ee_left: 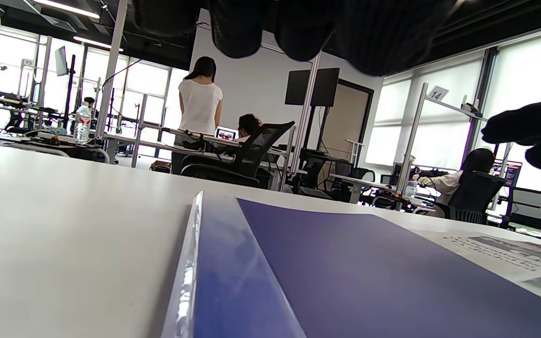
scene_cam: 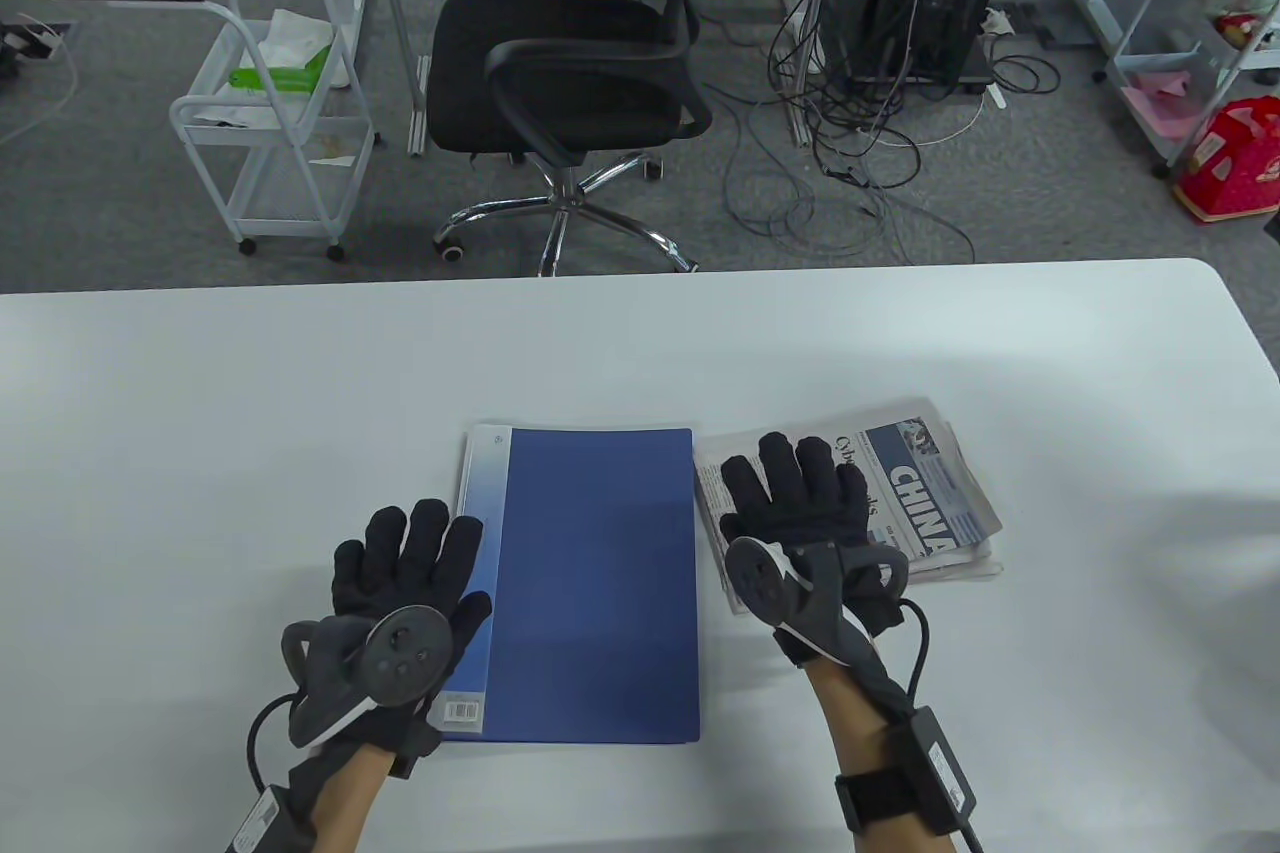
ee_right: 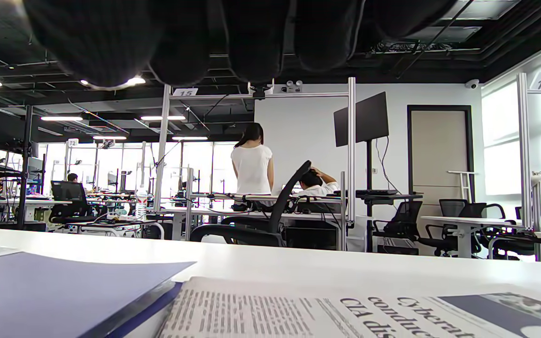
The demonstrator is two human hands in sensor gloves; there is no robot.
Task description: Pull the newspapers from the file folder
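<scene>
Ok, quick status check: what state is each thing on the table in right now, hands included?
file folder: closed, flat on the table, spine to the left.
newspapers: out of the folder, folded, lying flat just right of it.
left hand: fingers spread, resting on the folder's left edge, gripping nothing.
right hand: flat on the newspapers, fingers extended, gripping nothing.
table: white, bearing the folder and newspapers.

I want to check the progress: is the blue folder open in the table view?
No, the blue folder lies closed and flat, with the newspaper beside it.
</scene>
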